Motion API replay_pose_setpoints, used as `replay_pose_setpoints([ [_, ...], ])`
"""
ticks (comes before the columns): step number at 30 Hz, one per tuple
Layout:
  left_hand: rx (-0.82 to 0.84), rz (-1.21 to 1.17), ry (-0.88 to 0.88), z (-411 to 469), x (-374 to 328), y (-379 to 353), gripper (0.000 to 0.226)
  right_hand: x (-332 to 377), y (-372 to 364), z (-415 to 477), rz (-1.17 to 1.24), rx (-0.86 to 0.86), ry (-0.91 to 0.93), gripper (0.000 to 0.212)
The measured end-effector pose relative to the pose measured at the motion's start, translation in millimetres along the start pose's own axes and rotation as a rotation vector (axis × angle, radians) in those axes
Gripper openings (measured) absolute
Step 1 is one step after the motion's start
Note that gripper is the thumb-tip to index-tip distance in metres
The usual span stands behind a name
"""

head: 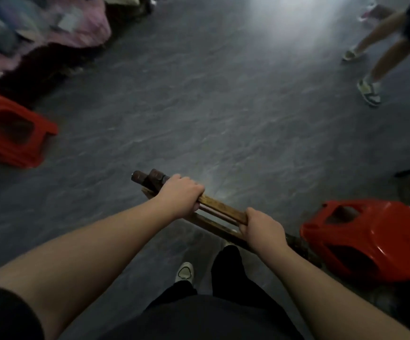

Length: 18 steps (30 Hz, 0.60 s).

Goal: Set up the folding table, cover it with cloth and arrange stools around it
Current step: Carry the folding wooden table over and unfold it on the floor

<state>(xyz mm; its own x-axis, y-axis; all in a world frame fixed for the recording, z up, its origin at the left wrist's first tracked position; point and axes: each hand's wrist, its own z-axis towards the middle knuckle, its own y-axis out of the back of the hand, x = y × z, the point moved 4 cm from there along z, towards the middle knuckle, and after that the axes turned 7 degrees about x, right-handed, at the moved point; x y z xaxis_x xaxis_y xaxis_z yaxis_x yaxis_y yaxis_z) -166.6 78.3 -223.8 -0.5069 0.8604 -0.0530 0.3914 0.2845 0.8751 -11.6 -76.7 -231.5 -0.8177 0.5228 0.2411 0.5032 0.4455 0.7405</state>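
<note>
Your left hand (180, 195) and right hand (260, 227) clamp folded table frame (220, 209), apart along rail for control before unfolding. Red stool (361, 239) just right of your right hand.

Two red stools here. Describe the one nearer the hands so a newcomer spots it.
Start at the grey floor, then the folded wooden frame that the left hand and right hand grip at bottom centre. Just past the right hand, lower right, sits the glossy red stool. The other red stool is at the far left edge by a pink cloth pile, away from both hands.
</note>
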Motion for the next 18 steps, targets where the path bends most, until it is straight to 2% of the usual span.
replay_pose_setpoints([
  [3,0.088,-0.033,0.14,-1,30,-8,0.012,21,2,35,-0.043,0.075,0.095,0.024],
  [8,0.126,-0.063,0.286,-5,70,-20,0.02,54,6,82,-0.095,0.153,0.217,0.021],
  [11,0.035,-0.084,0.38,-3,101,-22,0.025,78,11,111,-0.108,0.164,0.257,0.022],
  [14,-0.059,-0.191,0.544,3,138,-39,0.032,110,10,144,-0.113,0.17,0.274,0.024],
  [16,-0.153,-0.343,0.655,7,156,-56,0.048,132,3,169,-0.107,0.185,0.264,0.025],
  [18,-0.27,-0.603,0.768,8,169,-74,0.063,153,-7,189,-0.094,0.208,0.241,0.025],
])
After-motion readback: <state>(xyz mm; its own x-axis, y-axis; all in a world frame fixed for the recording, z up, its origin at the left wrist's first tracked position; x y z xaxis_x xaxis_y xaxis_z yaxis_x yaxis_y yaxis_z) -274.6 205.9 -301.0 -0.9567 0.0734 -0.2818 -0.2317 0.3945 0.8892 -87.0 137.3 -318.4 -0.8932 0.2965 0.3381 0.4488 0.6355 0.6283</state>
